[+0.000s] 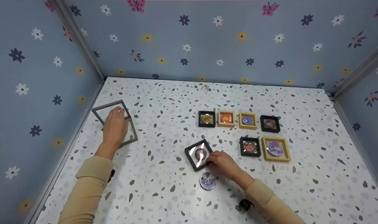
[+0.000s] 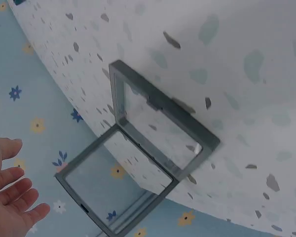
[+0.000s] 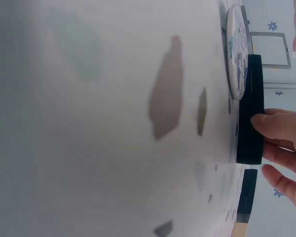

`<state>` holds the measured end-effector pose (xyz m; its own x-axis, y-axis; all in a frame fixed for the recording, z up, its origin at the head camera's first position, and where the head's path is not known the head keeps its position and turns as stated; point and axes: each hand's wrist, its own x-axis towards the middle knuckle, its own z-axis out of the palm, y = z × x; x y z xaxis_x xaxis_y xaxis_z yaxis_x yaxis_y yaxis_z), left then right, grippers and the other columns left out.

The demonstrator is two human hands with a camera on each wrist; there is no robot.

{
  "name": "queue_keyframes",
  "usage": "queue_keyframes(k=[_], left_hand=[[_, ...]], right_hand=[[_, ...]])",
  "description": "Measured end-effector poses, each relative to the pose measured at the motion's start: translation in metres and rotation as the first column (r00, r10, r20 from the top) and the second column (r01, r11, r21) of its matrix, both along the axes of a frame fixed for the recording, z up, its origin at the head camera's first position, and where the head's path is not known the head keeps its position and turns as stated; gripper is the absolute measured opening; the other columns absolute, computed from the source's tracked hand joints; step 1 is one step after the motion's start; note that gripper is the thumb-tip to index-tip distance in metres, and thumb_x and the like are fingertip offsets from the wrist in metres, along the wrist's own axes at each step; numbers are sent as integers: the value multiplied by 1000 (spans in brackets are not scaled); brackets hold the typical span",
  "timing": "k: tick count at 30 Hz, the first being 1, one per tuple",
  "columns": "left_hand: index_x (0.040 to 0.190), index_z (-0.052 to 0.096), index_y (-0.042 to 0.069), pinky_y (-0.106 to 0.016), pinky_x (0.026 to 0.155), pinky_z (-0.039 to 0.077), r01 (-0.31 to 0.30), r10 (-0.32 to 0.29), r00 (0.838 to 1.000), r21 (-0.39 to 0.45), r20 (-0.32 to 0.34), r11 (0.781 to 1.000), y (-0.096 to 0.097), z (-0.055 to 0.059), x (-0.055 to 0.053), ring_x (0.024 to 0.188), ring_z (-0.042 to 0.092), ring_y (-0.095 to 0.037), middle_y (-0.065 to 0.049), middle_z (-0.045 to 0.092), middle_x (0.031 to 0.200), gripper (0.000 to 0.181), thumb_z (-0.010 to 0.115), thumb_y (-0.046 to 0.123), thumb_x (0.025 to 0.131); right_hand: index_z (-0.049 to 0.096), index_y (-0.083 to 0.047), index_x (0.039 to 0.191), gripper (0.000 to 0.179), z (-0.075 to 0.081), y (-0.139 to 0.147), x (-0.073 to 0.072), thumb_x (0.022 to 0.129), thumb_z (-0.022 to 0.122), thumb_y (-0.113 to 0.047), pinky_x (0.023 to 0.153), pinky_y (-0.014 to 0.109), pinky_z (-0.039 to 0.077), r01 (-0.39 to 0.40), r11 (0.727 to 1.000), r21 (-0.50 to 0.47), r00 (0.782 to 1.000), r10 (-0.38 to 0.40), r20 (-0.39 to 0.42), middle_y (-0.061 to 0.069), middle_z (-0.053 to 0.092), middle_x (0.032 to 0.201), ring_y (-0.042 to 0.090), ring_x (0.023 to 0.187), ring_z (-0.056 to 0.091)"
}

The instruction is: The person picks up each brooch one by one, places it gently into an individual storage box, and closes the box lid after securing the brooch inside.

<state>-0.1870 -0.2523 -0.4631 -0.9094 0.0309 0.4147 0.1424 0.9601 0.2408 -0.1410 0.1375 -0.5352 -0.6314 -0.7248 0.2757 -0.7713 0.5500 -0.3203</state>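
Note:
My left hand (image 1: 115, 127) hovers by a grey hinged display frame (image 2: 168, 109), which stands unfolded with clear film in both halves. In the left wrist view the fingers (image 2: 14, 192) are spread loosely, apart from the frame. My right hand (image 1: 223, 165) pinches the lower right edge of a black display frame (image 1: 190, 160). A round reddish-brown piece (image 1: 200, 154) shows behind that frame's clear film. Just below it on the table lies a round purple-and-white badge (image 1: 208, 181). The right wrist view shows the thumb (image 3: 266, 123) on the black frame's side.
Several small framed badges are set out at the right: a black frame (image 1: 200, 119), a light wooden frame (image 1: 226, 125), a yellow frame (image 1: 247, 127) and another black frame (image 1: 270, 130) behind, with a black one (image 1: 250, 154) and a larger yellow one (image 1: 276, 159) in front. Flowered walls (image 1: 201, 46) enclose the speckled table (image 1: 158, 124).

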Motion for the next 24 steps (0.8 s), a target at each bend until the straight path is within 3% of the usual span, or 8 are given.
queue_keyframes(k=[4,8,12,19,22,24], left_hand=[[116,43,-17,-49,93,32,-65,68,997,-82,33,994,-18,8,-9,113,36,-41,-29,39,120,42,58,4,83],[121,36,-18,-54,95,26,-119,130,985,-99,115,988,-35,12,-17,119,28,-43,-31,32,126,43,53,-1,85],[128,27,-17,-59,95,21,-155,176,957,-104,231,982,-48,13,-23,124,19,-45,-32,23,132,48,45,-12,85],[134,16,-14,-61,95,18,-194,232,885,-133,404,972,-61,12,-29,126,8,-46,-32,14,137,52,38,-14,86],[134,15,-14,-62,94,19,-197,238,868,-138,435,971,-64,11,-29,125,9,-48,-33,12,137,52,38,-12,87],[133,17,-15,-62,93,20,-196,236,868,-135,437,971,-66,10,-29,124,12,-49,-34,15,135,51,38,-13,87]], right_hand=[[67,-7,87,19,1,3,1,69,71,-1,76,29,46,6,1000,8,1000,-6,2,2,63,84,17,80,57],[68,-7,85,18,1,6,2,69,71,-2,75,30,46,11,1000,2,1000,-11,10,2,63,83,17,78,57],[68,-7,84,16,1,9,4,69,72,-4,74,30,47,17,1000,1,1000,-17,13,2,63,82,16,77,57],[68,-10,84,15,3,16,5,71,71,-4,72,28,47,17,1000,12,1000,-17,9,0,63,82,15,77,58],[68,-9,85,14,4,19,5,72,69,-3,72,28,47,14,1000,12,1000,-14,2,0,64,82,15,77,58],[68,-9,85,14,4,21,6,72,69,-3,72,28,47,15,1000,15,1000,-15,1,1,64,82,15,77,58]])
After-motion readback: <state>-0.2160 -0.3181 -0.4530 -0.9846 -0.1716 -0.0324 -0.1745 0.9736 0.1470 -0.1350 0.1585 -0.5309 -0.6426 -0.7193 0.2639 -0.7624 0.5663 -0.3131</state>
